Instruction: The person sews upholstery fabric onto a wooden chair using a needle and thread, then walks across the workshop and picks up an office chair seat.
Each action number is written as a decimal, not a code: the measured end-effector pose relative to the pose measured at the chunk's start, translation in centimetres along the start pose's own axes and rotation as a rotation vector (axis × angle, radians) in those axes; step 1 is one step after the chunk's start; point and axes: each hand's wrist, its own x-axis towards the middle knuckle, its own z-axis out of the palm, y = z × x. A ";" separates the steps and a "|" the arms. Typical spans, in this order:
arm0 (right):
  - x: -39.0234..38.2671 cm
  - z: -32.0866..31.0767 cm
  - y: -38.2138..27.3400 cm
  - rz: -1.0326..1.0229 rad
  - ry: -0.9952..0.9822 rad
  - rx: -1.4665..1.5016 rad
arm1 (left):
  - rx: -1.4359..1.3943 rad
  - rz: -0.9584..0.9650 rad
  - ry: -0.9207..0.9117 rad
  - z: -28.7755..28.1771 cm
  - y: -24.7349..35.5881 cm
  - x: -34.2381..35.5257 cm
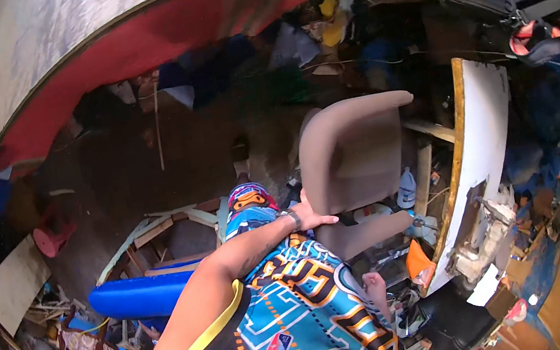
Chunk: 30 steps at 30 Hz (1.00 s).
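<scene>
A brown padded chair (354, 156) stands right in front of me, its curved backrest and a lower padded part both showing. My left hand (309, 213) reaches across my body and grips the near left edge of the upper pad, thumb along its lower edge. Some of its fingers are hidden behind the pad. A dark band circles that wrist. Close to my right side, below the lower pad, my right hand (374, 284) is curled closed with nothing visible in it. An orange piece (420, 264) lies to the right of that hand.
A long table (88, 29) with a red side curves across the far side. A white board with a wooden edge (479, 114) leans at the right. Blue padding on a wooden frame (134, 297) sits at my left, near a red stool (56, 238). Clutter covers both sides.
</scene>
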 end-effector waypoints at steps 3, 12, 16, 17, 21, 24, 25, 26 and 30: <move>-0.3 -0.2 -0.9 -0.045 -0.010 0.063 | 0.006 -0.027 -0.034 -0.8 1.0 -0.3; -0.5 -0.2 -0.8 -0.049 0.029 0.083 | 0.130 0.044 -0.125 -2.3 2.6 0.1; 0.2 -0.6 -0.9 -0.146 0.073 0.031 | 0.131 -0.135 -0.123 -2.9 4.0 -0.2; 0.5 -0.6 -1.2 -0.093 0.060 0.049 | 0.144 -0.129 -0.127 -3.2 4.3 0.0; 1.1 -0.4 -1.2 -0.127 0.018 0.178 | 0.067 -0.133 -0.188 -2.9 4.2 0.6; 2.3 0.5 -0.4 -0.102 0.018 0.235 | 0.101 -0.214 0.004 -2.3 3.1 1.2; 2.4 0.6 0.6 -0.033 0.023 0.241 | 0.100 -0.216 -0.033 -1.3 2.8 1.3; 2.6 0.9 1.0 -0.044 0.006 0.285 | 0.069 -0.186 -0.094 -1.1 2.6 1.6; 2.7 0.8 3.4 -0.084 0.042 0.242 | -0.078 -0.064 -0.172 0.8 3.2 2.8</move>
